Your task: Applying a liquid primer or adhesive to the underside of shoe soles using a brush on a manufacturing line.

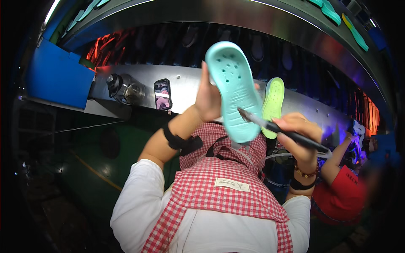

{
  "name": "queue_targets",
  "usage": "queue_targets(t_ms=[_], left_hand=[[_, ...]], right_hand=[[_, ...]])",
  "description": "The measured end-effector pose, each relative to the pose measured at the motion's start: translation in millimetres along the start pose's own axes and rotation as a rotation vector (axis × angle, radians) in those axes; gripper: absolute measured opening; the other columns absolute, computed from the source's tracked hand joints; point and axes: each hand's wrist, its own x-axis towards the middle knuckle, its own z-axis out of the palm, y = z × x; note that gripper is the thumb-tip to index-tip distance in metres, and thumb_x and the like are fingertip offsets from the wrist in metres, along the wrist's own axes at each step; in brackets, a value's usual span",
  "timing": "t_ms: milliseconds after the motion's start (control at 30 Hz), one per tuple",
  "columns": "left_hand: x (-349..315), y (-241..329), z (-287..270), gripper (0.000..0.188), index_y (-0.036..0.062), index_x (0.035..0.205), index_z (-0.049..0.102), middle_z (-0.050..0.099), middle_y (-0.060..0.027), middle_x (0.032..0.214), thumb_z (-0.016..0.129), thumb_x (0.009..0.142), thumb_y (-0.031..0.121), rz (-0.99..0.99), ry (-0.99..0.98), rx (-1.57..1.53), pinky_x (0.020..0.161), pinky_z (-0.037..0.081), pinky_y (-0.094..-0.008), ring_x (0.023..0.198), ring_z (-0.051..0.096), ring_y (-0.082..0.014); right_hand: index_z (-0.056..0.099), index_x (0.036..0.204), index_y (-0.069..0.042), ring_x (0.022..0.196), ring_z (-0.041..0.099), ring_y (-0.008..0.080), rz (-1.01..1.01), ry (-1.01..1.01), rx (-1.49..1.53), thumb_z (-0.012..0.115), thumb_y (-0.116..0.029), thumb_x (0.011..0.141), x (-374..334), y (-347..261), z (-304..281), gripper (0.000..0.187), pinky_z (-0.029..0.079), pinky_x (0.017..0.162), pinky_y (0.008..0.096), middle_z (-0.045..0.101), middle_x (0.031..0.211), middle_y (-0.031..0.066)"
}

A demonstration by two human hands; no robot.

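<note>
My left hand (pixel 207 98) is closed around the side of a turquoise shoe sole (pixel 237 95), holding it tilted up before me. A cluster of small holes marks its far end, and wrinkle-like grooves run across its middle. In my right hand (pixel 300 133) is a black-handled brush (pixel 295 138), its handle gripped between thumb and fingers. The brush tip (pixel 244 114) meets or hovers just over the sole's lower middle; contact is hard to tell. Behind the sole, a yellow-green sole (pixel 274 99) rests on the metal ledge, partly covered by my right hand.
On the metal ledge (pixel 145 74) stand a clear jug (pixel 126 89) with a dark lid and a phone (pixel 162 95). A blue box (pixel 59 76) is at left. More soles (pixel 331 12) lie on the curved upper shelf. At right sits a co-worker in red (pixel 344 192).
</note>
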Motion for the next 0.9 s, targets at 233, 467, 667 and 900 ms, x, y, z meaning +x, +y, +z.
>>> queue_targets(t_ms=[233,467,667,900], left_hand=[[2.0,-25.9,-9.1,0.089,0.0043,0.115,0.046,0.055,-0.0183,0.104,0.012,0.075,0.076,0.036,0.386,0.1,0.087,0.043,-0.0473,0.099,0.055,-0.0321],[-0.3,-19.4,3.1,0.089,0.0034,0.123,0.039,0.055,-0.0179,0.103,0.013,0.076,0.074,0.121,0.328,0.198,0.086,0.044,-0.0466,0.1,0.054,-0.032],[2.1,-18.9,8.1,0.087,0.0026,0.124,0.038,0.053,-0.0181,0.106,0.016,0.077,0.073,0.198,0.116,0.065,0.086,0.045,-0.0464,0.1,0.054,-0.0323],[4.0,-10.4,12.5,0.085,0.0032,0.123,0.04,0.051,-0.0177,0.112,0.023,0.076,0.072,0.223,0.185,0.105,0.085,0.046,-0.0483,0.1,0.054,-0.0333]], right_hand=[[0.064,0.084,-0.002,0.066,0.06,0.0201,-0.082,-0.005,-0.191,0.066,0.002,0.065,0.6,27.4,32.5,0.02,0.047,0.06,0.0271,0.062,0.073,0.0087],[0.065,0.091,-0.002,0.073,0.062,0.0186,0.157,-0.019,0.087,0.066,0.0,0.069,3.4,6.8,15.0,0.021,0.048,0.066,0.0262,0.064,0.081,0.0105],[0.064,0.089,-0.001,0.074,0.062,0.0215,-0.028,-0.21,0.119,0.068,0.001,0.066,2.7,-0.4,30.1,0.023,0.048,0.068,0.0268,0.064,0.083,0.0113],[0.065,0.089,-0.002,0.08,0.061,0.0219,0.043,-0.165,0.07,0.066,0.005,0.065,-5.0,4.0,23.3,0.025,0.047,0.074,0.0281,0.065,0.088,0.0123]])
